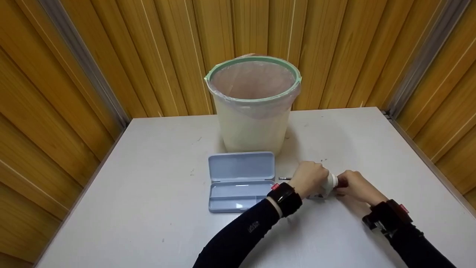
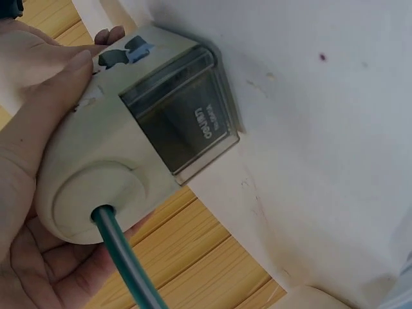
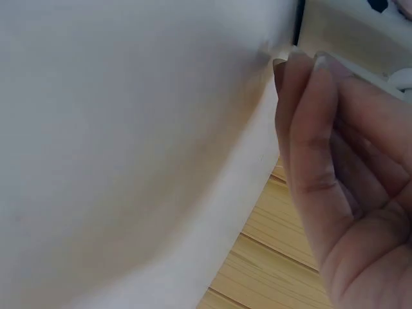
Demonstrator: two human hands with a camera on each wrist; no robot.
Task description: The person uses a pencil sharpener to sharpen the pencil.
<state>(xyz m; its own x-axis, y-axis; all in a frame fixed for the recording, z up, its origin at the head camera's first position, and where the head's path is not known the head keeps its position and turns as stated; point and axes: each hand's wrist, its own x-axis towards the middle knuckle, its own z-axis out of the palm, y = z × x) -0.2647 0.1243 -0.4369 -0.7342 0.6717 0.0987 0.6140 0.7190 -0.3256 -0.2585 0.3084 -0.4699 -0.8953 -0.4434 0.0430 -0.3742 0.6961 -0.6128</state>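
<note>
My left hand [image 1: 309, 178] grips a white desktop pencil sharpener [image 2: 106, 135], which has a dark see-through shavings drawer [image 2: 183, 112]. A green striped pencil [image 2: 125, 261] sticks out of its round front hole; the pencil's end shows to the left of my left hand in the head view. At the sharpener's other end, my right hand [image 1: 359, 188] has its fingers curled at the crank side. In the right wrist view its fingertips [image 3: 312, 74] come together beside the sharpener's body, with a white part [image 3: 400, 78] near them. The crank handle itself is mostly hidden by the hand.
An open light-blue pencil case [image 1: 241, 166] lies left of my hands, its lid tilted back and its tray divided. Behind it stands a cream waste bin [image 1: 254, 130] with a green rim and a pinkish liner. Wood-patterned walls [image 1: 171, 56] enclose the white table [image 1: 122, 193].
</note>
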